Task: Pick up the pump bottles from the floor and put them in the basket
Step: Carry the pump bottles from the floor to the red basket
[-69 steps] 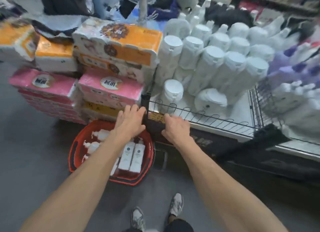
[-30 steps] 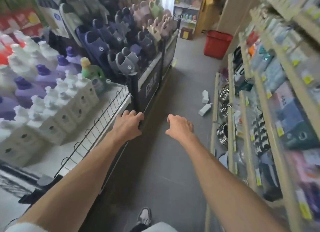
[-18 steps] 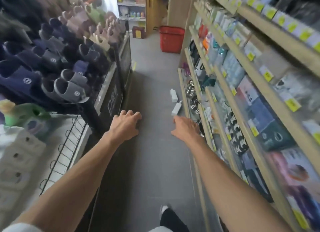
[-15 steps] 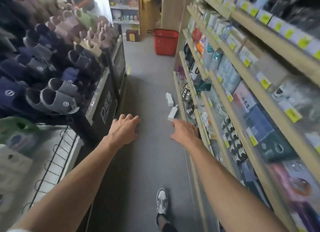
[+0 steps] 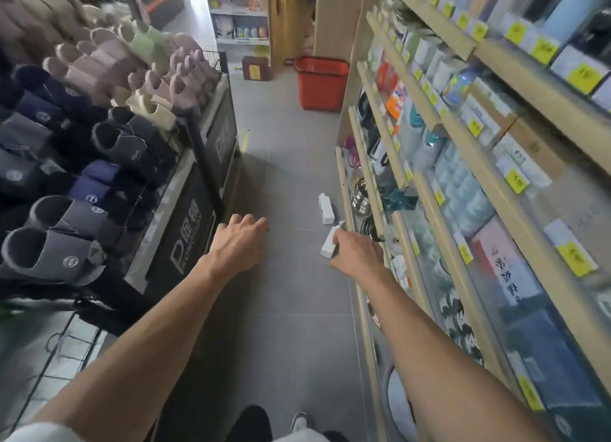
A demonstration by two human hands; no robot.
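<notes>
Left hand, fingers loosely spread, holds nothing; the right hand points away, its spread unclear. Beyond, two white pump bottles lie on the grey tiled floor beside the right shelving. A red basket stands far down the aisle, slippers racked left.

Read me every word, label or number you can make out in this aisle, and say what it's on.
"P" and "ROMOTION": on the black panel of the slipper stand; the characters beside the P are too blurred to read.
Pink box: brush-style characters, unreadable.
Yellow price tags: blurred.
Slipper badges: too small.
Pump bottles: no text readable.
</notes>
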